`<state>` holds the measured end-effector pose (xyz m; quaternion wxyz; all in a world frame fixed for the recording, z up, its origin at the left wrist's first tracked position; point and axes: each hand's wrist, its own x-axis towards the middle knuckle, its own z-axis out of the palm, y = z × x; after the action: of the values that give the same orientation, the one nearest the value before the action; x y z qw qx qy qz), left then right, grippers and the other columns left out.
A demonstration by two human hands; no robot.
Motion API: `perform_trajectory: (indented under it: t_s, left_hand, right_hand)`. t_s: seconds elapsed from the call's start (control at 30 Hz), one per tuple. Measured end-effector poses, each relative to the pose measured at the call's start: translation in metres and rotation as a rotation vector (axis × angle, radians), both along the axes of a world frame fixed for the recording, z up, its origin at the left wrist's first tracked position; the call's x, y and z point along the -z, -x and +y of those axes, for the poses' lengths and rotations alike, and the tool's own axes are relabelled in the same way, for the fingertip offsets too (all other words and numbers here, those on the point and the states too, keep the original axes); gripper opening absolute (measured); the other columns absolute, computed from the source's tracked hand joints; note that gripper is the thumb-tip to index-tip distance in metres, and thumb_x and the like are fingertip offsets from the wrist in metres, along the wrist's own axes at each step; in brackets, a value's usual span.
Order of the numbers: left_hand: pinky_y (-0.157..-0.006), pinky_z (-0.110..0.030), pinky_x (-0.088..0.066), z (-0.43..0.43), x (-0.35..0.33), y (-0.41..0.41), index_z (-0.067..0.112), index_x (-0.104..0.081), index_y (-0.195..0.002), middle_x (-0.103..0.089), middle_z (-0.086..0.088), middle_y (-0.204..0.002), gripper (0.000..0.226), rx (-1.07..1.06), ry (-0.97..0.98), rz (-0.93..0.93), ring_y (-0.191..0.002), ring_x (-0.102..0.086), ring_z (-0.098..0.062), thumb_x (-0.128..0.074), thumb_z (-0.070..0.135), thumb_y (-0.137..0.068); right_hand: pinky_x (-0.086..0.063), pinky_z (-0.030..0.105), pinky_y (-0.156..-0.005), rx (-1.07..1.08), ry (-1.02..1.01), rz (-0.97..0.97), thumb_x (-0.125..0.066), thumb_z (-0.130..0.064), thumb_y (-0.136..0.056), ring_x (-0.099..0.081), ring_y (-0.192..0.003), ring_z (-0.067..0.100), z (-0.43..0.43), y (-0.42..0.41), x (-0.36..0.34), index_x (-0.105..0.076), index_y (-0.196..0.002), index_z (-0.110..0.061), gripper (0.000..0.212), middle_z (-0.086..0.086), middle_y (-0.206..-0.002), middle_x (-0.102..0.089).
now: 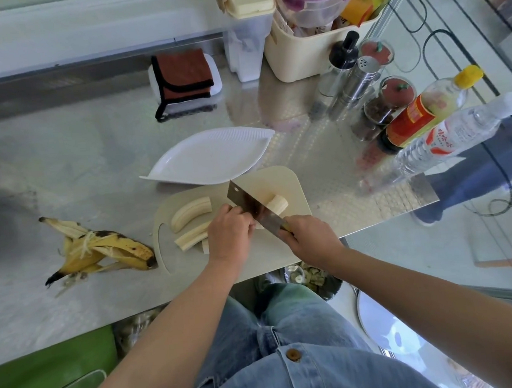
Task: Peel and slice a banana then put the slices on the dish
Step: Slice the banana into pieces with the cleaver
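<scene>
Head-worn view, steeply downward, close

knife handle mostly inside right hand

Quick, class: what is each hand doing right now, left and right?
Left hand: fingers curled, holding the banana piece under the blade.
Right hand: closed round the cleaver handle.
</scene>
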<state>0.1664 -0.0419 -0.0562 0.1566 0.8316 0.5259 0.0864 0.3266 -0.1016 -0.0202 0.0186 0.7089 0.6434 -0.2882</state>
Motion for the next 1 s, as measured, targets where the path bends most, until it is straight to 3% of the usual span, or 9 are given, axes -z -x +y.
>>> perform_trajectory:
  t_s: [0.3,0.67,0.87,1.0]
  left_hand:
    - [-0.048,-0.024,-0.029,0.001,0.002,-0.001,0.018,-0.073,-0.063,-0.064,0.005,-0.063,0.015,-0.002,0.002,-0.016,-0.070,-0.054,-0.021,-0.084,0.008,-0.063]
    - [-0.050,-0.025,-0.029,-0.001,0.000,-0.002,0.018,-0.073,-0.069,-0.065,0.005,-0.067,0.010,-0.011,-0.008,-0.002,-0.071,-0.053,-0.020,-0.082,0.015,-0.070]
    - [-0.050,-0.025,-0.027,-0.001,0.001,-0.002,0.017,-0.073,-0.070,-0.064,0.005,-0.068,0.008,-0.017,-0.008,0.014,-0.073,-0.053,-0.020,-0.081,0.018,-0.072]
    - [-0.051,-0.025,-0.029,0.000,0.002,-0.002,0.016,-0.074,-0.072,-0.064,0.003,-0.070,0.006,-0.019,-0.004,0.012,-0.075,-0.053,-0.020,-0.079,0.018,-0.074]
  right_hand:
    - [-0.031,0.029,-0.058,0.017,-0.067,0.012,-0.040,-0.032,-0.100,-0.045,-0.069,0.020,-0.005,-0.001,0.004,-0.050,-0.088,-0.014,0.025,-0.001,-0.079,-0.046]
    - [-0.026,0.028,-0.053,-0.011,-0.032,-0.007,-0.039,-0.031,-0.100,-0.043,-0.066,0.020,-0.005,-0.001,-0.002,-0.040,-0.082,-0.018,0.023,-0.001,-0.075,-0.045]
    - [-0.042,0.034,-0.061,0.010,0.008,-0.030,-0.039,-0.032,-0.100,-0.050,-0.071,0.023,-0.005,0.003,0.008,-0.049,-0.089,-0.014,0.023,0.001,-0.079,-0.048]
    - [-0.042,0.033,-0.060,0.029,0.016,-0.015,-0.038,-0.034,-0.100,-0.050,-0.071,0.023,-0.003,0.004,0.011,-0.048,-0.087,-0.015,0.025,0.001,-0.080,-0.050]
